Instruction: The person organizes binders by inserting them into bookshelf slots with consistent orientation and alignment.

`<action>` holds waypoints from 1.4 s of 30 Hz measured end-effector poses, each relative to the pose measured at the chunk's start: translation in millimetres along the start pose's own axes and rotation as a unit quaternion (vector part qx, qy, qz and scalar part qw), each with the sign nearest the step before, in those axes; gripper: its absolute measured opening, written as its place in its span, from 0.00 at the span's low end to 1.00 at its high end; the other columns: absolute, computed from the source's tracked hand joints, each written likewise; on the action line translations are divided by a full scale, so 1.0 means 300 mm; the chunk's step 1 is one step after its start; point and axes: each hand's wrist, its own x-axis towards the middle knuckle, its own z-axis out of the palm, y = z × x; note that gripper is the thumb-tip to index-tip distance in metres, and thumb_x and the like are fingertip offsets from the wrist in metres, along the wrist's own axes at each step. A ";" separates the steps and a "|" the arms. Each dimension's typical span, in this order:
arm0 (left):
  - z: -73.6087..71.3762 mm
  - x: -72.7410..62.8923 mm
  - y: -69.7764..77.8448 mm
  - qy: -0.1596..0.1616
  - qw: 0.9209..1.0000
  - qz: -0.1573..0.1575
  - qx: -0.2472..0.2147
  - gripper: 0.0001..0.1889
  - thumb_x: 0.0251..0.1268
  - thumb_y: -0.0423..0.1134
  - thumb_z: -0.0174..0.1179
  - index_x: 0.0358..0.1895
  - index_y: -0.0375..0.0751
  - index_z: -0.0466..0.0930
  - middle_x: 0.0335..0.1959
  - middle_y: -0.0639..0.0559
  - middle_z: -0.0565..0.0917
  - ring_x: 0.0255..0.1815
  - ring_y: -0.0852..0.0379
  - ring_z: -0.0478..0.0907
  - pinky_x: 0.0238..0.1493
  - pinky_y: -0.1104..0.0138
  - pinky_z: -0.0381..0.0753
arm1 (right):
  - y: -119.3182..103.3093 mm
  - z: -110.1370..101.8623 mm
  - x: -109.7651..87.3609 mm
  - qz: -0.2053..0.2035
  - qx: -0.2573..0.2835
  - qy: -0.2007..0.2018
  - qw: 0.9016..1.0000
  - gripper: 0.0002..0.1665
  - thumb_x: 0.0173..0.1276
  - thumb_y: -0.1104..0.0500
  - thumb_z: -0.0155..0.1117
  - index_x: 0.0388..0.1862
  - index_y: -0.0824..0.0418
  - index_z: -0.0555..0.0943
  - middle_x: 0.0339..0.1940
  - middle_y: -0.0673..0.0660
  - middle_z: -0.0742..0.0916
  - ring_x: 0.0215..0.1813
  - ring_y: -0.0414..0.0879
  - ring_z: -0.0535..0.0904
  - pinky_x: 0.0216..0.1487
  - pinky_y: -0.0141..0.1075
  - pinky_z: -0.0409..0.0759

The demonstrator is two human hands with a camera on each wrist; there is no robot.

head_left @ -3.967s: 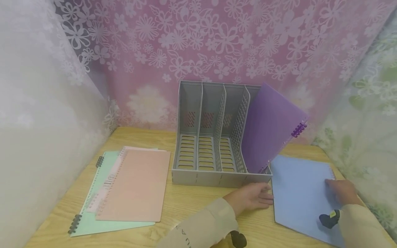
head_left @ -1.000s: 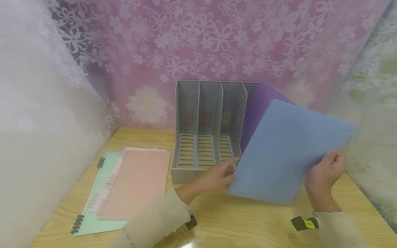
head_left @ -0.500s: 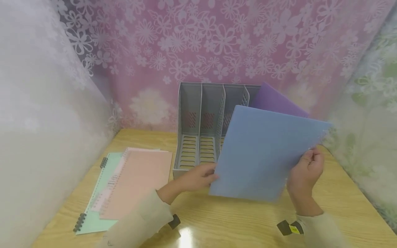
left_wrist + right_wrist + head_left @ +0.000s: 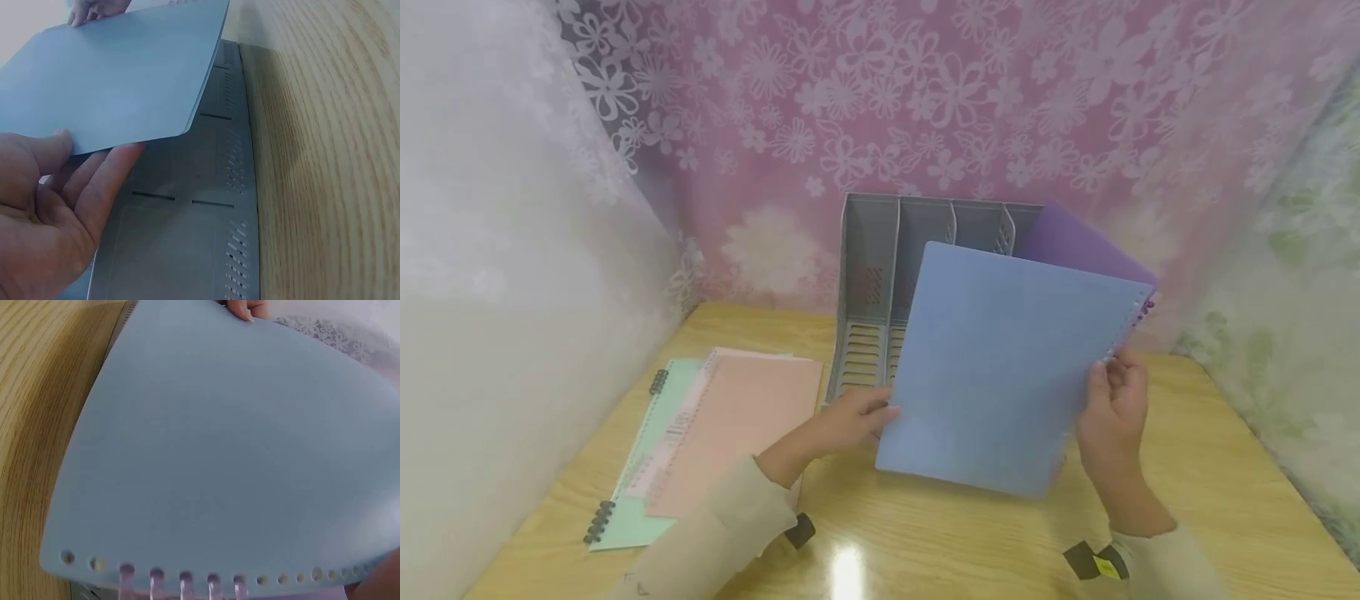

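Note:
A blue ring-bound notebook (image 4: 1000,367) is held tilted in front of the grey file rack (image 4: 868,250), hiding much of it. My right hand (image 4: 1112,417) grips its punched right edge, where pale rings (image 4: 186,584) show in the right wrist view. At the opposite edge, my left hand (image 4: 850,421) pinches the notebook, thumb on top and fingers beneath, as the left wrist view (image 4: 62,194) shows. Behind it, a purple notebook (image 4: 1086,246) leans in the rack's rightmost compartment, its lower part covered.
On the left of the wooden table (image 4: 1210,467) lie a peach notebook (image 4: 760,425), a pale pink one (image 4: 658,454) partly under it, and a mint green one (image 4: 625,533) with black rings at the bottom. A flowered pink curtain (image 4: 925,108) hangs behind the rack.
The blue notebook, flat on the table at the right four seconds ago, has been lifted and brought left before the rack. Both hands have moved left, and the left now holds its edge.

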 end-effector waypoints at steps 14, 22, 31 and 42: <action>-0.101 -0.075 -0.026 0.061 0.997 -0.034 -0.043 0.15 0.77 0.36 0.48 0.28 0.41 0.59 0.22 0.53 0.60 0.23 0.58 0.64 0.38 0.55 0.86 | -0.019 0.003 0.008 0.031 0.035 -0.227 0.973 0.28 0.79 0.60 0.47 0.73 0.57 0.52 0.57 0.49 0.75 0.56 0.35 0.74 0.52 0.22 0.76; -0.132 -0.129 -0.063 0.065 0.997 -0.022 -0.048 0.15 0.77 0.34 0.47 0.27 0.37 0.61 0.22 0.52 0.66 0.27 0.53 0.73 0.38 0.52 0.85 | 0.014 0.030 0.023 0.036 -0.056 -0.336 0.939 0.33 0.80 0.58 0.44 0.76 0.69 0.48 0.69 0.74 0.66 0.57 0.27 0.74 0.52 0.24 0.77; -0.132 -0.165 -0.105 0.054 0.993 -0.054 -0.092 0.12 0.78 0.36 0.46 0.34 0.32 0.70 0.27 0.51 0.72 0.36 0.57 0.79 0.41 0.57 0.85 | 0.070 0.016 0.026 -0.004 -0.035 -0.472 0.881 0.29 0.78 0.67 0.44 0.76 0.69 0.54 0.64 0.37 0.75 0.59 0.36 0.78 0.52 0.36 0.82; -0.126 -0.180 -0.115 0.061 0.992 -0.059 -0.091 0.16 0.77 0.35 0.48 0.26 0.40 0.59 0.23 0.53 0.62 0.28 0.56 0.69 0.39 0.56 0.85 | 0.069 0.007 0.014 -0.020 -0.080 -0.473 0.877 0.19 0.76 0.68 0.49 0.62 0.76 0.70 0.53 0.47 0.85 0.51 0.38 0.82 0.48 0.37 0.84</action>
